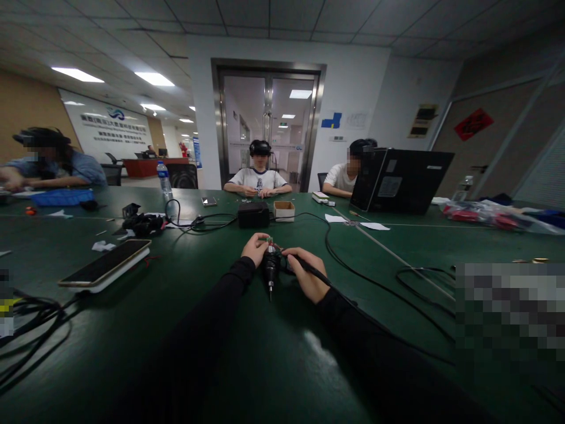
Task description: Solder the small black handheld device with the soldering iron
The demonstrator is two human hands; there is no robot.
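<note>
My left hand (255, 249) is closed at the far end of a black cylindrical tool (271, 268), which lies with its thin metal tip pointing toward me. The fingertips pinch a tiny green and red piece (270, 241) there; its kind is too small to make out. My right hand (309, 274) grips a black corded soldering iron (311, 270) like a pen, its front end reaching left to the tool's far end. The iron's cord runs back over my right sleeve. Fingers partly hide the contact point.
Ahead stand a black box (253, 215) and a small open carton (283, 211), with cables around them. A phone (108, 262) lies on a white block at left. A large black case (402, 180) stands at right. Several people sit around the green table (212, 359).
</note>
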